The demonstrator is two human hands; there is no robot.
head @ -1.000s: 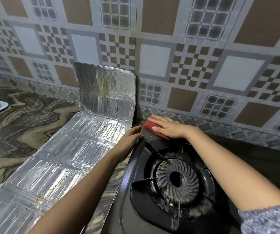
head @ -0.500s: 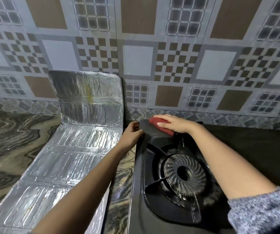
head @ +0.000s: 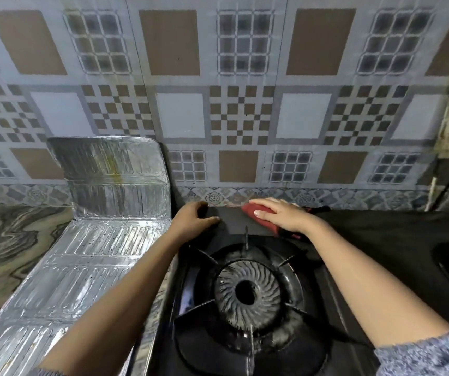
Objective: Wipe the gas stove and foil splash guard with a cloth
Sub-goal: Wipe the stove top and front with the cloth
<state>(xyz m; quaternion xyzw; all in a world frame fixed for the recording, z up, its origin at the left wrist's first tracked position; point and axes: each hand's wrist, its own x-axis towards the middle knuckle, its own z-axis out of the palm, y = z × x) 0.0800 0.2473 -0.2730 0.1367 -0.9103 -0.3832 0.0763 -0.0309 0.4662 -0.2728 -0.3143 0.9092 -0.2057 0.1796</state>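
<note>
Tiled wall (head: 180, 115) behind gas stove (head: 234, 225); left hand (head: 190, 219) clutches its rear corner, right hand (head: 281, 215), fingers flat, presses red cloth (head: 249, 208) there.

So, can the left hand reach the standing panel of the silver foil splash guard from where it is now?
Probably yes. The left hand grips the back corner of the black gas stove, right beside the silver foil splash guard, and nothing stands between them.

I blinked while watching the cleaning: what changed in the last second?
The right hand slid the red cloth slightly rightward along the gas stove's back edge, away from the left hand. Left hand still grips the stove's corner; foil splash guard unmoved.
</note>
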